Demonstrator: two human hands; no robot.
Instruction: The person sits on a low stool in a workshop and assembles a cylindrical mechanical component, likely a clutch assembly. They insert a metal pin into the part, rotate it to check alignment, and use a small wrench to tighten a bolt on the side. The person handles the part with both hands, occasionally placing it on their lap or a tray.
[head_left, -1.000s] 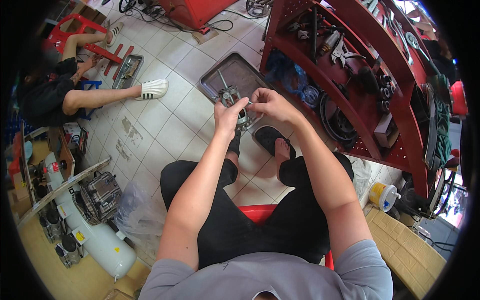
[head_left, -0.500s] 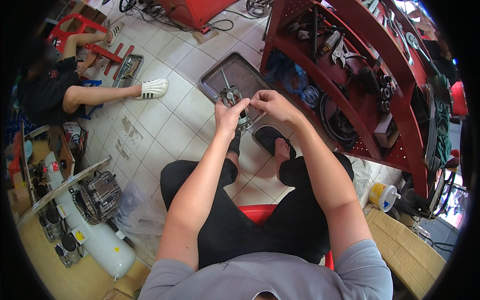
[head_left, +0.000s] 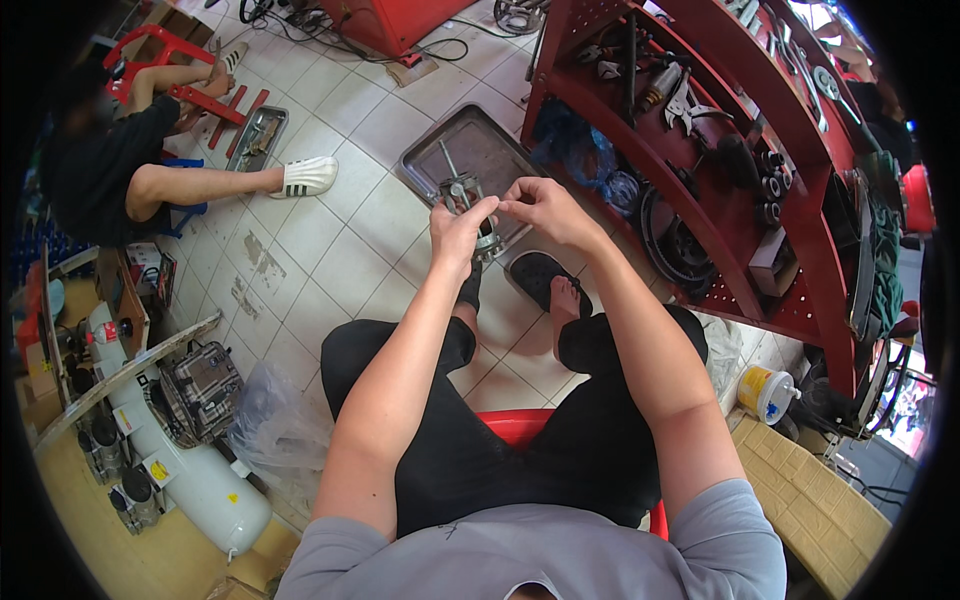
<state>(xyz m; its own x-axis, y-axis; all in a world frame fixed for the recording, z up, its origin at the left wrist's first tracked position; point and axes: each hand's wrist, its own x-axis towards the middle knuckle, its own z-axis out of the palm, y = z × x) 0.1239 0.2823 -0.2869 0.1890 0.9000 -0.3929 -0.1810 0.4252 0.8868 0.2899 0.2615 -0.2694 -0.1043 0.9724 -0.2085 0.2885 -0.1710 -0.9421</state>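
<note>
In front of my knees, my left hand is wrapped round a metal assembly. This grey, cage-like piece has a long thin rod standing out of its top and a round base below. My fingers hide part of its middle. From the right, my right hand meets my left thumb with its thumb and fingertips pinched together. Whatever is in that pinch is too small to make out. Beyond the assembly, a shallow metal tray lies on the tiled floor.
A red tool rack with pliers and parts stands at the right. At the left, a person sits beside a smaller tray. A white tank and a clear plastic bag are at lower left. A bucket stands at right.
My hands and the metal assembly stay nearly in place. The seated person at the left has shifted slightly, with the head and hands a little farther right and up.
</note>
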